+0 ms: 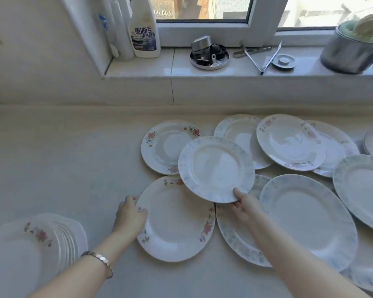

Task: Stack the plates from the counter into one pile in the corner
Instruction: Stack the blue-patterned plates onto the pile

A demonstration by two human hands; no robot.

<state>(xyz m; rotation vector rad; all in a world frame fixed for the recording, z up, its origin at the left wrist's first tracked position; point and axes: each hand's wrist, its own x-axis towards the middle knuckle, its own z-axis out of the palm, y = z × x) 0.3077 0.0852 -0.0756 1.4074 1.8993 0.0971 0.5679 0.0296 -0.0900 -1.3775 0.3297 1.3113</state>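
Several white plates lie spread over the pale counter (73,158), some overlapping. My right hand (244,206) grips the near rim of a blue-rimmed plate (215,168) and holds it lifted above the others. My left hand (130,216) curls over the left rim of a flower-patterned plate (177,220) that lies flat on the counter. A pile of flowered plates (37,239) stands at the near left. Another flowered plate (166,147) lies behind, and a large blue-rimmed plate (308,220) lies to the right.
The window sill behind holds a spray bottle (143,29), a round metal tray of small items (209,57), metal tongs (265,59), a sink stopper (284,61) and a steel pot (351,50). Bare counter stretches left of the plates.
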